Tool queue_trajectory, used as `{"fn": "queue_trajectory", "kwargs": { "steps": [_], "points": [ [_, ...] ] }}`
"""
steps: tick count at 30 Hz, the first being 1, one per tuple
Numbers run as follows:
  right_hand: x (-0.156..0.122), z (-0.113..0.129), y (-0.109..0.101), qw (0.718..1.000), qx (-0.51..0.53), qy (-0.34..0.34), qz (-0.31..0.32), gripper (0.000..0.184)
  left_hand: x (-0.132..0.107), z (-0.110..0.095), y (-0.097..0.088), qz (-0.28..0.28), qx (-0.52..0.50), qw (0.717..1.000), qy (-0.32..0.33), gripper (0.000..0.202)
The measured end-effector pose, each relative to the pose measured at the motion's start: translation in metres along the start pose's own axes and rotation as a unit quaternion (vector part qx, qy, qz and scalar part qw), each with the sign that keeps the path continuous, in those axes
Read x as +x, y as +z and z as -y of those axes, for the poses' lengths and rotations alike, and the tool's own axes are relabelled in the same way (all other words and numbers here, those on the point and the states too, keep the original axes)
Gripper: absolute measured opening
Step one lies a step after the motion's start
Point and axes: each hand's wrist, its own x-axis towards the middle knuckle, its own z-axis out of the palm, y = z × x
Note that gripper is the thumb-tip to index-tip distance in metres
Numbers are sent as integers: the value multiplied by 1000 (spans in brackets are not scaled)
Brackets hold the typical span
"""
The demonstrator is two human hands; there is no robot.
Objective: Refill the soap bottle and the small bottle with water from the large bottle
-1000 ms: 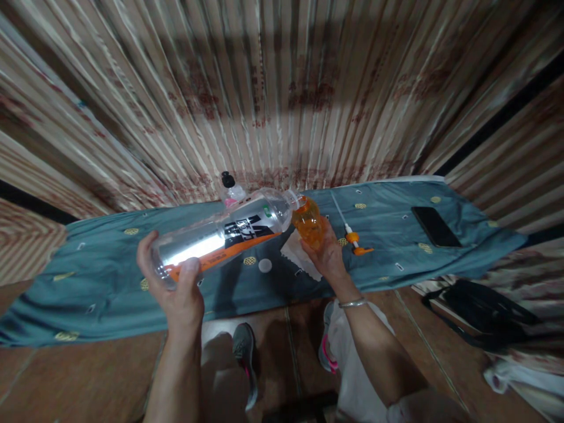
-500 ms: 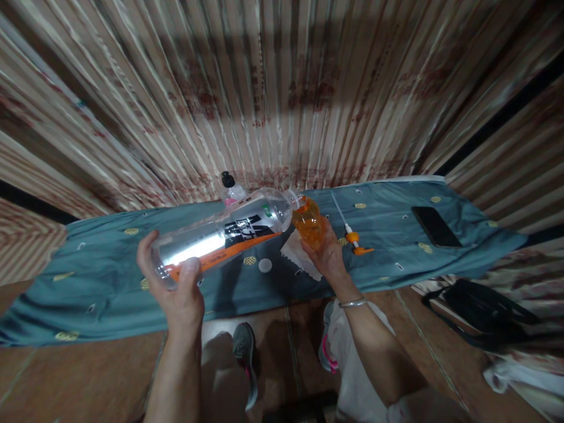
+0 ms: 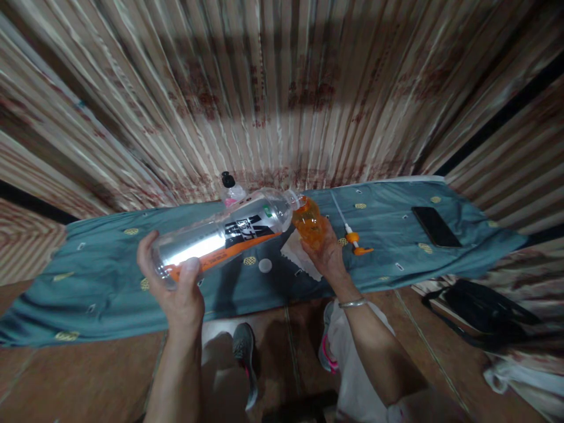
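My left hand [image 3: 178, 288] grips the base of a large clear plastic bottle [image 3: 220, 235] with a silver, black and orange label. The bottle is tilted, its neck pointing right and slightly up in the view. Its mouth meets the opening of a small orange see-through bottle [image 3: 308, 222], which my right hand [image 3: 326, 252] holds closed around its lower part. Whether liquid is flowing between them I cannot tell. On the cloth to the right lies an orange and white pump head [image 3: 352, 237] with its tube. A round white cap [image 3: 265, 265] and a white tissue [image 3: 299, 254] lie below the bottles.
A teal patterned cloth [image 3: 110, 264] covers the long table. Behind the large bottle stands a small bottle with a black top [image 3: 228, 181]. A black phone [image 3: 435, 227] lies at the right. Striped curtains hang behind; a black bag [image 3: 480, 311] is at lower right.
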Motion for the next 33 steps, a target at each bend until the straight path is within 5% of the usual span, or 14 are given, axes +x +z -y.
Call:
{"fn": "queue_trajectory", "kwargs": {
  "steps": [33],
  "points": [
    [1, 4, 2, 1000, 8, 23, -9, 93, -1, 5, -1, 10, 6, 1000, 17, 87]
  ]
}}
